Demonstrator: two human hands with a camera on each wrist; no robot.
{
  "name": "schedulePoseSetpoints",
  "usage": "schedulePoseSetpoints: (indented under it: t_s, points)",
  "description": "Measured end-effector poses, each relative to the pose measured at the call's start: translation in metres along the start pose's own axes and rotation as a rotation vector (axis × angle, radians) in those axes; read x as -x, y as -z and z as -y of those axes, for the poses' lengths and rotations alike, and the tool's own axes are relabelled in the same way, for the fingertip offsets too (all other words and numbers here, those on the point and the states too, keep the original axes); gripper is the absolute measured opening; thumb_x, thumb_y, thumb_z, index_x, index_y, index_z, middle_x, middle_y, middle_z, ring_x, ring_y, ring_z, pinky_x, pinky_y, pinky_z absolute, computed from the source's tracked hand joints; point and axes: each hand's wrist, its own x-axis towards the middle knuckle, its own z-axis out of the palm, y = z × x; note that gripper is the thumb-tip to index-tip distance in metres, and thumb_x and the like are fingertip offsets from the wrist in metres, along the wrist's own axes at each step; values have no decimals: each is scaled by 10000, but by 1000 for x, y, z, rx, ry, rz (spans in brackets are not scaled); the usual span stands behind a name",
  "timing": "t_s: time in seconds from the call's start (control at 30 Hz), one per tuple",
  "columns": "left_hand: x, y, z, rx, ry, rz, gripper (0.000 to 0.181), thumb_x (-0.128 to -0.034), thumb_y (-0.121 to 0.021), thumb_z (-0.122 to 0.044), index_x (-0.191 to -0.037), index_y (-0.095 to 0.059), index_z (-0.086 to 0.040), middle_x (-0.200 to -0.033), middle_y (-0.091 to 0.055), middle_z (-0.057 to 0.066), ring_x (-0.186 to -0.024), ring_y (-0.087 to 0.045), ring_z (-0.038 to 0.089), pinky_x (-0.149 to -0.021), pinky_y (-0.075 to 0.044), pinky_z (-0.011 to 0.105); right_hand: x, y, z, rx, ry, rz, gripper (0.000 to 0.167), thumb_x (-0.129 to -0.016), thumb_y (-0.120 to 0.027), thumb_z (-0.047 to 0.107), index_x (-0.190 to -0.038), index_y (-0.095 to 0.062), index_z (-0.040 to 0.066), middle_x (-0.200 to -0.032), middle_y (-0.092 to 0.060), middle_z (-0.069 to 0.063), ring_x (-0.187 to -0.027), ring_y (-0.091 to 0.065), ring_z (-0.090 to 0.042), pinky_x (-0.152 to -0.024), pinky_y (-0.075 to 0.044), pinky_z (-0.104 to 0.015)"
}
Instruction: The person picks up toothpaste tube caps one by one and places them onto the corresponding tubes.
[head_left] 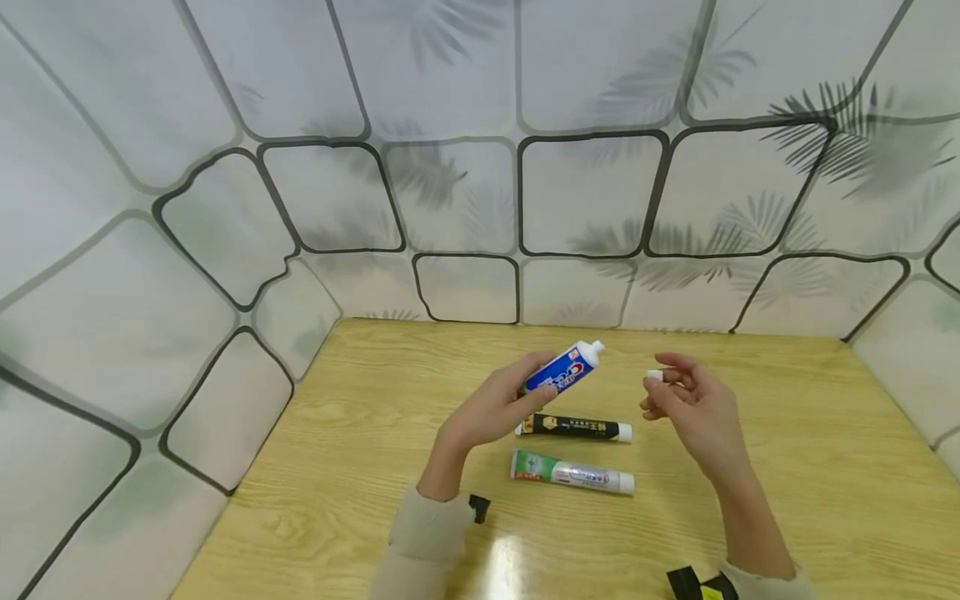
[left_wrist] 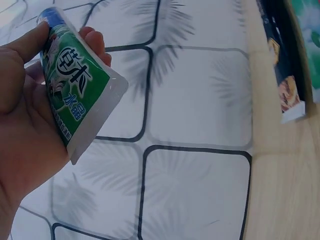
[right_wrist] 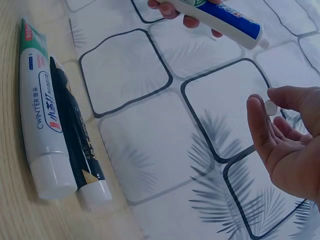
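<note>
My left hand (head_left: 491, 406) grips a blue, white and green toothpaste tube (head_left: 564, 370) above the table, its bare white nozzle tilted up to the right. In the left wrist view the tube's green end (left_wrist: 80, 85) and flat white crimp face the camera. Off to the right, my right hand (head_left: 701, 408) pinches a small white cap (head_left: 655, 375) between thumb and forefinger, apart from the nozzle. The right wrist view also shows the cap (right_wrist: 271, 107) between the fingertips.
On the wooden table (head_left: 337, 433) lie two more capped tubes side by side: a black toothpaste tube (head_left: 576, 427) and, nearer, a green and white toothpaste tube (head_left: 573, 472). A patterned wall covering (head_left: 465, 200) rises behind the table and along its sides.
</note>
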Motion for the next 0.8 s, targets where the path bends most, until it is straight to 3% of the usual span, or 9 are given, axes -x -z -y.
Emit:
schedulePoseSetpoints:
  t_s: [0.1,0.2,0.4,0.53,0.67,0.8]
  points:
    - [6,-1,-5,14,-11,8,477,-1053,-510,-289,-1506,-411,-174,-1216,-600,54,-849,-575,130,-675,-517,260,3,0,3,-102,10,0,302,-941,-666,24,-1190,-497,22,-935,-641,-39,-729,-680,-146,-640,-580,-284]
    - [11,-3,-9,26,-16,11,477,-1047,-527,-273,-1503,-423,-175,-1244,-602,65,-855,-585,115,-676,-531,261,7,-1,6,-143,46,16,244,-927,-667,-17,-1119,-517,-28,-905,-667,-86,-723,-676,-168,-632,-579,-296]
    - [16,-6,-9,61,-35,13,466,-1034,-556,-260,-1485,-459,-194,-1277,-609,40,-951,-608,112,-738,-561,286,13,-5,9,-223,159,50,208,-924,-608,-117,-1130,-587,-123,-855,-676,-51,-710,-670,-142,-610,-573,-277]
    - [18,-7,-10,32,-76,10,474,-1026,-572,-246,-1485,-466,-195,-1311,-603,43,-984,-596,119,-754,-547,261,16,-7,10,-232,195,49,237,-932,-567,-147,-1166,-589,-180,-822,-674,-75,-700,-674,-159,-606,-573,-281]
    - [18,-8,-10,-31,-146,9,500,-1026,-569,-213,-1508,-437,-211,-1365,-574,39,-1009,-585,123,-799,-526,258,18,-8,12,-213,214,50,253,-941,-547,-150,-1188,-597,-163,-830,-676,-81,-709,-673,-170,-609,-573,-280]
    - [14,-7,-12,-84,-220,21,500,-1026,-560,-188,-1509,-437,-222,-1301,-589,18,-1033,-561,122,-862,-497,272,19,-8,14,-228,245,54,253,-932,-524,-185,-1173,-580,-133,-881,-684,-70,-723,-665,-152,-599,-566,-264]
